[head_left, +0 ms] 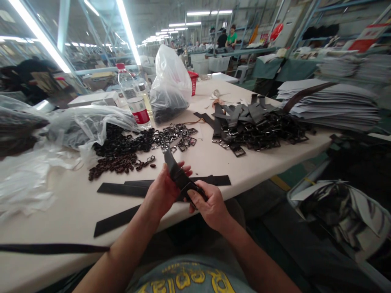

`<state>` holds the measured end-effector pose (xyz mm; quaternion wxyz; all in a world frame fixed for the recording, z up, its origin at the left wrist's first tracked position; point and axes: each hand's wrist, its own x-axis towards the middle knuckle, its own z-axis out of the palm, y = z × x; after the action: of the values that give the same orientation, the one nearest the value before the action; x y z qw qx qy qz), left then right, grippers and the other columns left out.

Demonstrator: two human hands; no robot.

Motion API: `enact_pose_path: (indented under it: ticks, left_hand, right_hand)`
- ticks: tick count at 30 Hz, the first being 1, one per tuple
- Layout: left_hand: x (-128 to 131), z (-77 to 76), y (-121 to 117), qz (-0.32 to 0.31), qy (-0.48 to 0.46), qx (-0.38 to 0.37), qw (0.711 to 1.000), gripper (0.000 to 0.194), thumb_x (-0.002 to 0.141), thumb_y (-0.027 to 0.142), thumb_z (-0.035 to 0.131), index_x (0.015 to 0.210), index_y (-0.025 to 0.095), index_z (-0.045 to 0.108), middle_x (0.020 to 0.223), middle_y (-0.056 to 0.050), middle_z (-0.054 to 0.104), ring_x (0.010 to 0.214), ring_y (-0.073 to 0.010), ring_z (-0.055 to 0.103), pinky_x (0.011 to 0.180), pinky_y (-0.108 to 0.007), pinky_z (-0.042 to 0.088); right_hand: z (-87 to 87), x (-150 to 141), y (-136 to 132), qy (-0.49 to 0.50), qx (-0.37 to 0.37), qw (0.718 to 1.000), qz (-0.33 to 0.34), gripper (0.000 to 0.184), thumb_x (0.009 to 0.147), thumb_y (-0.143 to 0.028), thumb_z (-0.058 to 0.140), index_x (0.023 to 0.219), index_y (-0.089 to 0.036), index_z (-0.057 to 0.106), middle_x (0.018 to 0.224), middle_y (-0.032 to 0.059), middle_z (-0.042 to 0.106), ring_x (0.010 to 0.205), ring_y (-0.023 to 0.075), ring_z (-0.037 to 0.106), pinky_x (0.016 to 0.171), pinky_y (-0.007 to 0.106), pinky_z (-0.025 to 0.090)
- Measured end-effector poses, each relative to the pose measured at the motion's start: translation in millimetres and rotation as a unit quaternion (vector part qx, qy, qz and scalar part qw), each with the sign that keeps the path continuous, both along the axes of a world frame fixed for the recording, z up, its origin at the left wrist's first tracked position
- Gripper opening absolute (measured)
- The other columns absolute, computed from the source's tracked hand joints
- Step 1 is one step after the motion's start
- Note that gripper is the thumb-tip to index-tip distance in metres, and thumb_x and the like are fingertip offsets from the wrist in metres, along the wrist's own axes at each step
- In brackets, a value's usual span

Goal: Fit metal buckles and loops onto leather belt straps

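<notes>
A grey T-shirt (pixel 189 278) with yellow lettering shows nearest, below the two bare forearms. Just over the edge of the covered worktable (pixel 70 215), the right hand (pixel 210 203) pinches the lower end of a black strap (pixel 177 171), thumb pressed on top and fingers curled beneath; a dark, glossy piece at that end is partly hidden by the grip. The left hand (pixel 163 189) has the strap's middle between thumb and loosely extended fingers, and the upper end rises free, tilted to the left.

A narrow dark strip (pixel 55 248) runs in from the left edge to the left forearm. Cut black strips (pixel 122 189) lie flat on the table, around and behind the hands. Beyond them are small piles, close together: brown loops (pixel 114 166), black loops (pixel 128 142) and shiny metal buckles (pixel 180 136). To their right sits a heap of buckled straps (pixel 250 122).

Farther back stand a clear plastic bag (pixel 171 81) with dark contents at its base, a red-capped bottle (pixel 132 97) and, behind the bag, a red basket (pixel 193 81). A stack of sheets (pixel 330 101) rests at the right. In the distance, a person in green (pixel 232 37) is near another in dark clothing (pixel 222 39), under tube lights (pixel 198 13).
</notes>
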<state>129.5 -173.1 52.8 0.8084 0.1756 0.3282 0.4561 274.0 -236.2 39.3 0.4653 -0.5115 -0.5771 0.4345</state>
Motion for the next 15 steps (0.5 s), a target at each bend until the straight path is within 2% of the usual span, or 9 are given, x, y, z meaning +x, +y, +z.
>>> enact_pose_path:
  ticks: [1, 3, 5, 8, 12, 15]
  left_hand:
    - [2.6, 3.4, -0.8, -0.005, -0.020, -0.005, 1.000, 0.038, 0.098, 0.044, 0.049, 0.100, 0.012, 0.070, 0.101, -0.011, 0.074, 0.098, -0.0196, 0.070, 0.083, -0.031, 0.059]
    - [7.5, 6.0, -5.8, -0.006, -0.046, 0.012, 0.999, 0.030, 0.097, 0.038, 0.053, 0.095, 0.015, 0.071, 0.098, -0.008, 0.075, 0.097, -0.0196, 0.071, 0.081, -0.031, 0.060]
    - [11.4, 3.9, -13.0, -0.016, -0.047, 0.054, 0.997, 0.022, 0.090, 0.039, 0.064, 0.096, 0.019, 0.072, 0.102, -0.006, 0.075, 0.091, -0.0210, 0.071, 0.066, -0.030, 0.061]
    - [15.0, -2.1, -21.3, -0.025, -0.018, 0.129, 0.991, 0.025, 0.082, 0.040, 0.073, 0.098, 0.021, 0.074, 0.104, -0.005, 0.074, 0.075, -0.0182, 0.067, 0.046, -0.024, 0.054]
    - [17.0, -9.5, -23.1, -0.038, 0.022, 0.187, 0.981, 0.026, 0.084, 0.041, 0.071, 0.099, 0.020, 0.074, 0.096, -0.005, 0.072, 0.063, -0.0132, 0.059, 0.040, -0.020, 0.048]
    - [17.1, -14.5, -23.3, -0.050, 0.024, 0.175, 0.983, 0.024, 0.087, 0.040, 0.067, 0.100, 0.022, 0.073, 0.096, -0.005, 0.072, 0.058, -0.0115, 0.056, 0.037, -0.019, 0.046]
  right_hand:
    - [-0.1, -1.2, 0.6, -0.012, 0.004, 1.000, 0.000, 0.032, 0.094, -0.045, 0.053, 0.085, -0.015, 0.059, 0.064, -0.0003, 0.061, 0.049, 0.0088, 0.057, 0.049, 0.020, 0.043]
    - [0.1, -3.1, 2.3, -0.030, 0.011, 0.999, -0.014, 0.029, 0.094, -0.043, 0.052, 0.088, -0.015, 0.059, 0.063, -0.0022, 0.058, 0.046, 0.0080, 0.056, 0.047, 0.019, 0.042]
    - [1.0, -3.9, 4.1, -0.052, 0.020, 0.998, -0.034, 0.026, 0.094, -0.040, 0.052, 0.088, -0.015, 0.058, 0.064, -0.0028, 0.057, 0.045, 0.0074, 0.056, 0.046, 0.019, 0.042]
    - [2.9, -4.1, 6.5, -0.072, 0.021, 0.996, -0.052, 0.025, 0.094, -0.038, 0.050, 0.086, -0.015, 0.057, 0.067, -0.0018, 0.060, 0.045, 0.0075, 0.057, 0.046, 0.019, 0.043]
    - [4.1, -5.9, 7.2, -0.064, 0.023, 0.996, -0.057, 0.026, 0.094, -0.038, 0.051, 0.089, -0.014, 0.060, 0.066, -0.0015, 0.061, 0.046, 0.0080, 0.059, 0.048, 0.019, 0.046]
    - [2.7, -8.3, 5.8, -0.021, -0.003, 0.999, -0.044, 0.030, 0.094, -0.042, 0.052, 0.099, -0.014, 0.062, 0.068, -0.0010, 0.062, 0.047, 0.0093, 0.060, 0.045, 0.019, 0.046]
